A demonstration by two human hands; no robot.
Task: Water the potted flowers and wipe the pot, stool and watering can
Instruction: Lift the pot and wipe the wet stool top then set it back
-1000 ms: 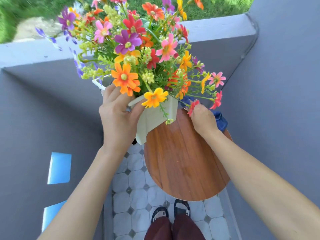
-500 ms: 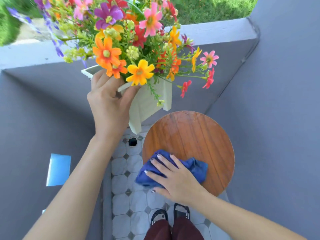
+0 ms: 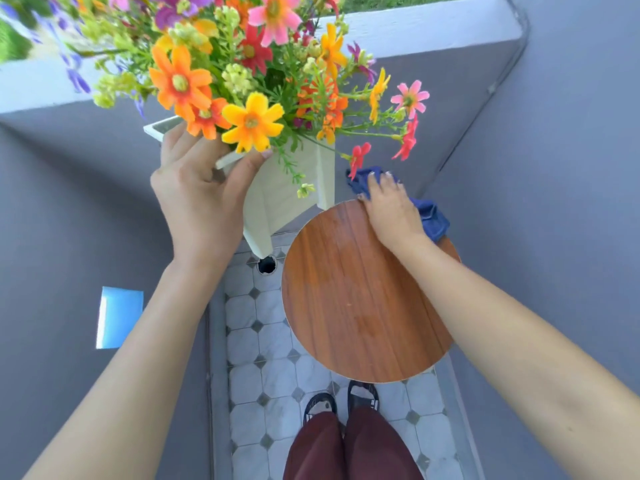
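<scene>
My left hand [image 3: 197, 199] grips the rim of a white square pot [image 3: 284, 199] and holds it in the air, left of and above the stool. Colourful flowers [image 3: 249, 81] fill the pot and hide its top. The round wooden stool top [image 3: 360, 299] stands below, with a faint damp sheen across its middle. My right hand [image 3: 391, 209] presses a blue cloth [image 3: 429, 220] onto the far edge of the stool. No watering can is in view.
Grey walls close in on the left, right and far side, with a pale ledge [image 3: 415, 32] on top. The tiled floor [image 3: 256, 341] has a drain hole [image 3: 267, 265] under the pot. My feet [image 3: 341, 403] stand just before the stool.
My right hand has swept the blue cloth from the stool's near left edge across to its far right edge. The left hand keeps the pot lifted, nearly still.
</scene>
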